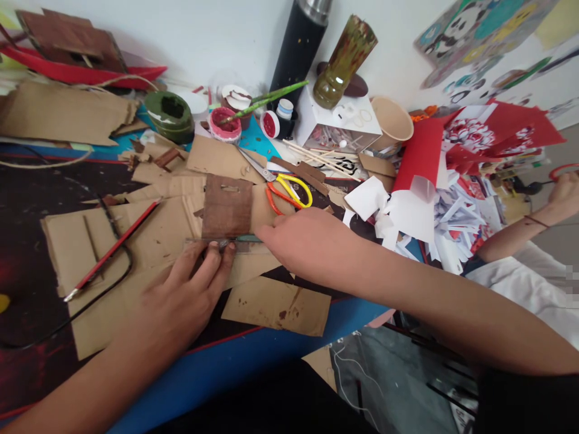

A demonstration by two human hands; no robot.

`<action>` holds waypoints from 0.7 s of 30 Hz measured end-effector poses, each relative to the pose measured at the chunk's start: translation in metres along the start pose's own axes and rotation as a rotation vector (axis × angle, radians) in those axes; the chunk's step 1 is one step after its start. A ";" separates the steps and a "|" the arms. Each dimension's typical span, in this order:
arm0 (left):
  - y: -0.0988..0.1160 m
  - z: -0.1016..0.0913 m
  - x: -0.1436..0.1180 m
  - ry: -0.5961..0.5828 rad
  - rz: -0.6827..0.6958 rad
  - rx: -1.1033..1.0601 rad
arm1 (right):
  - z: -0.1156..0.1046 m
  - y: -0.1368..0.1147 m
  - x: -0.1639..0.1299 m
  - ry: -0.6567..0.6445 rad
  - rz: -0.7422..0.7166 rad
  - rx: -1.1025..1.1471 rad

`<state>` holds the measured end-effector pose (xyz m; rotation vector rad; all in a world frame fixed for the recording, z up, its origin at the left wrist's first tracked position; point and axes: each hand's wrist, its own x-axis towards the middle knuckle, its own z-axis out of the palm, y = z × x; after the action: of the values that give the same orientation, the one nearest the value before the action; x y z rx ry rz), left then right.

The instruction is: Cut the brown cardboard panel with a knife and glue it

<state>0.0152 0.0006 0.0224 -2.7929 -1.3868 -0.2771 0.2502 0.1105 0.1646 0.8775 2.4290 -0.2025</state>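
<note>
A brown-painted cardboard piece (227,208) with a small slot lies on the table. My left hand (192,286) has its fingers bent, their tips pressing a narrow clear ruler (243,246) down along the piece's near edge. My right hand (301,241) is closed around a craft knife (248,239); only a thin greenish part shows, pointing left toward my left fingertips along the ruler. Its blade tip is too small to make out. Scissors (289,191) with yellow and orange handles lie just beyond my right hand.
A pencil (115,248) and a black cable (129,262) cross the cardboard sheets (149,226) at left. Paint pots (226,125), a black flask (298,54) and a white box (339,123) stand behind. Another person's arm (520,226) is at right, near red and white paper (418,157).
</note>
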 end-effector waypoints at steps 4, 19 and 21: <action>0.001 0.000 0.001 -0.003 -0.001 0.015 | -0.003 -0.004 0.001 0.010 -0.004 -0.014; 0.001 0.003 0.003 -0.009 0.008 0.064 | 0.003 -0.007 -0.005 0.042 0.015 0.024; 0.001 0.002 0.004 -0.008 0.021 0.108 | 0.006 -0.006 -0.007 0.080 0.019 0.023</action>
<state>0.0187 0.0031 0.0215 -2.7221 -1.3310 -0.1845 0.2538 0.0997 0.1632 0.9355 2.4959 -0.1920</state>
